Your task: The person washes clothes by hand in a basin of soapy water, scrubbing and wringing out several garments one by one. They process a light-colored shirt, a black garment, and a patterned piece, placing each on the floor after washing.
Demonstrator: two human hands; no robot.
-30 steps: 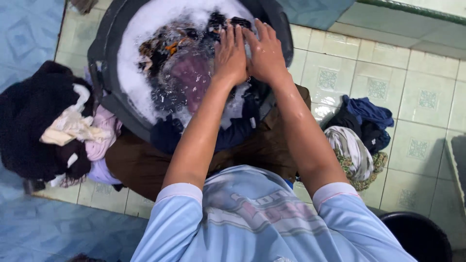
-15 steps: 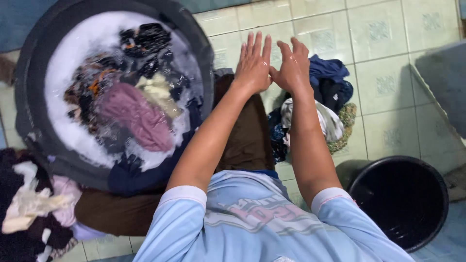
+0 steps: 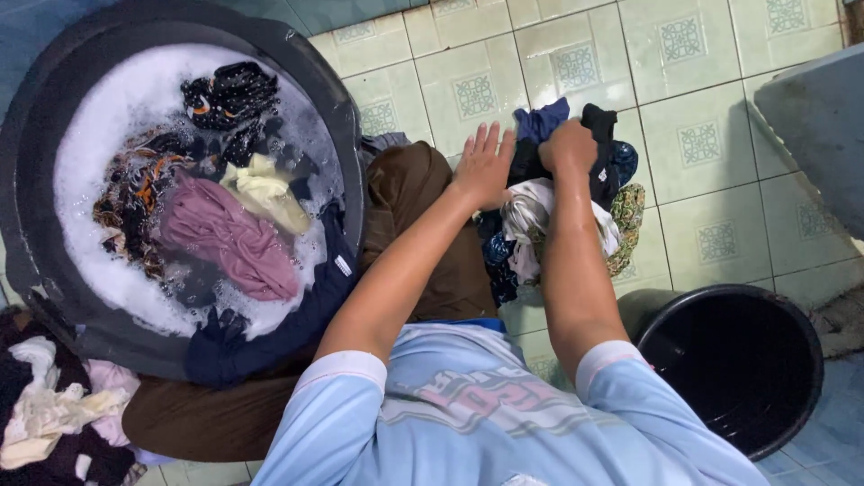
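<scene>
Now both hands have left the suds and come down on the dry heap to the right, so the work has turned from the wash to fetching more clothes. At the far left, by the floor's lower left corner, a dark and cream pile (image 3: 49,414) waits untouched. Next to it the basin (image 3: 27,171) holds foam and soaking clothes, a mauve cloth (image 3: 229,238) uppermost, with a navy garment (image 3: 270,337) draped over its near rim; no hand is in it any more. Right of the basin, the left hand (image 3: 483,168) lies flat with fingers spread, pressing on the left edge of the heap (image 3: 621,216) on the floor tiles. Just beside it the right hand (image 3: 569,147) is closed in a fist around a black garment (image 3: 601,171) at the heap's top, beside a blue one (image 3: 544,121). Both hands thus touch the heap, well apart from the basin. At the lower right stands a black bucket (image 3: 731,373), near the right elbow.
</scene>
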